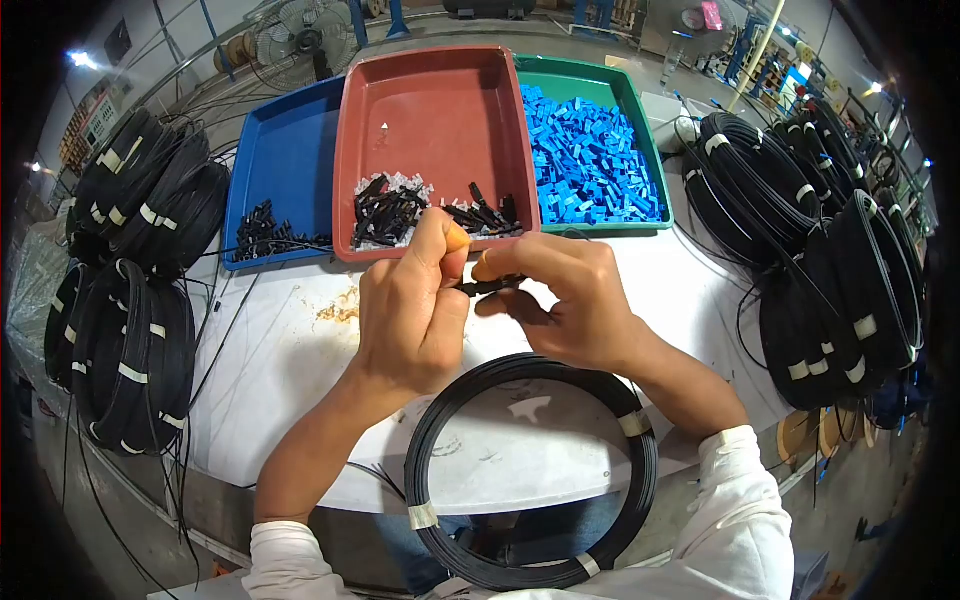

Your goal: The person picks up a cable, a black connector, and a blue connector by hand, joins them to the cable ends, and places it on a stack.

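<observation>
Over the table, just in front of the red tray, a slim black connector (488, 287) spans the gap between my hands. My left hand (412, 318) is closed, its thumb and bent fingers pressed around the left end. The right end is pinched in the fingertips of my right hand (572, 292), which partly cover it. Yellowish coverings show on some fingertips. Below my hands, a coil of black cable (648, 470) bound with pale tape lies over the table's front edge, partly on my lap. Whether the held piece joins this cable is hidden.
The red tray (430, 95) holds black connectors and clear small parts. A blue tray (285, 130) with black pieces stands left; a green tray (655, 190) of blue clips stands right. Taped cable coils (135, 350) hang left, with more coils (840, 290) right. A fan (305, 40) stands behind.
</observation>
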